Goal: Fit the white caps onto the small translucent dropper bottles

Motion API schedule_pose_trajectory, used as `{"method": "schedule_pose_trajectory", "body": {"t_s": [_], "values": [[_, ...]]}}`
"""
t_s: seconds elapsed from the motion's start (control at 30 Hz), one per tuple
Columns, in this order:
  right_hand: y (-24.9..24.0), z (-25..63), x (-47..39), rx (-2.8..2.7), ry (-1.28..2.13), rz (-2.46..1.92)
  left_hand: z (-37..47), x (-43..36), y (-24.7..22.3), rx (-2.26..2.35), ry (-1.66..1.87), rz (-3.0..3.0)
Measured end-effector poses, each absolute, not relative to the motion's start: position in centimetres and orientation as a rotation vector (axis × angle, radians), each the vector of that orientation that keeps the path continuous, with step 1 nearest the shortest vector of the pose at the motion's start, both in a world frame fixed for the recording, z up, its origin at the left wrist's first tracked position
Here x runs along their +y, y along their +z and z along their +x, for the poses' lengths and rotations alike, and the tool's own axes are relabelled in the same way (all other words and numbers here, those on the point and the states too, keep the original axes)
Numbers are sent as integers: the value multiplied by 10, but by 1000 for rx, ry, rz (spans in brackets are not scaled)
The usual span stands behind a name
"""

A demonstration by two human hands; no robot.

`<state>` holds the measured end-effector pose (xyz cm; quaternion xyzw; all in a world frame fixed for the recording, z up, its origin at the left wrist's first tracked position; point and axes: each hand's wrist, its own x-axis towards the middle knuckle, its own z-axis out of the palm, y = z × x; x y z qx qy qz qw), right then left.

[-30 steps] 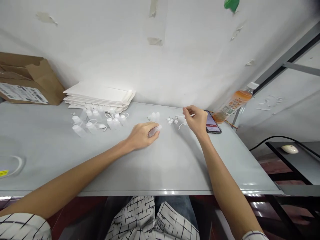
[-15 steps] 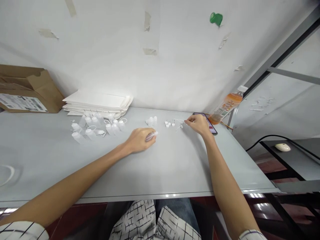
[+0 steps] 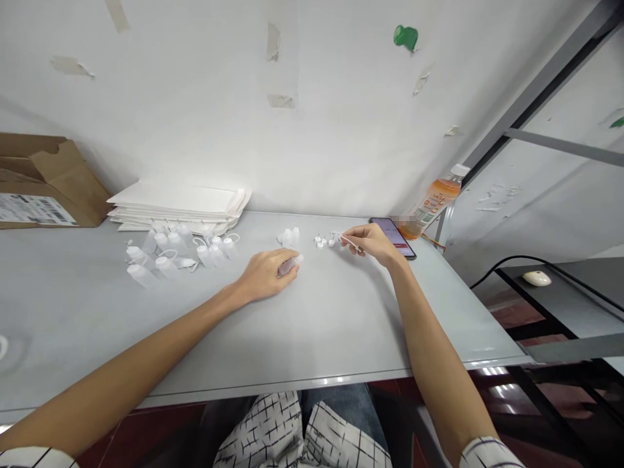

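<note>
My left hand (image 3: 266,276) rests on the table, its fingers closed round a small translucent squeeze bottle (image 3: 288,265) that lies tilted with its neck to the right. My right hand (image 3: 374,244) pinches a thin white cap strap (image 3: 350,243) just above the table. Beside those fingertips sit several small white caps (image 3: 322,242), some with thin pins sticking up. A few small translucent bottles (image 3: 289,237) stand together behind my left hand. Farther left is a larger group of bottles (image 3: 168,263), several with looped straps.
White envelopes (image 3: 178,203) are stacked by the wall, beside an opened cardboard box (image 3: 51,179). A phone (image 3: 394,238) lies behind my right hand, close to an orange drink bottle (image 3: 433,203). A mouse (image 3: 537,278) sits on a lower dark surface at right.
My right hand has shifted slightly left and now has a white strap between its fingers. My left hand still holds the bottle. The whole view has swung a little to the right.
</note>
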<state>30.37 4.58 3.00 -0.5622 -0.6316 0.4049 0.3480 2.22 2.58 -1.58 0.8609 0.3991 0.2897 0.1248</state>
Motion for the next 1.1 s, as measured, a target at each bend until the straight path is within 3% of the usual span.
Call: {"method": "schedule_pose_trajectory", "body": {"t_s": [0.2,0.73,0.93,1.1], "values": [[32,272,37,-1721,1279,-1258,22,27,-18,1085,902,2545],[23,238,27,-1908,1322,-1199,23,30,-25,1035,968,2656],[21,237,27,-1767,1265,-1200,22,29,-24,1048,944,2651],[24,237,26,-1665,1407,-1145,22,29,-23,1079,888,2649]]}}
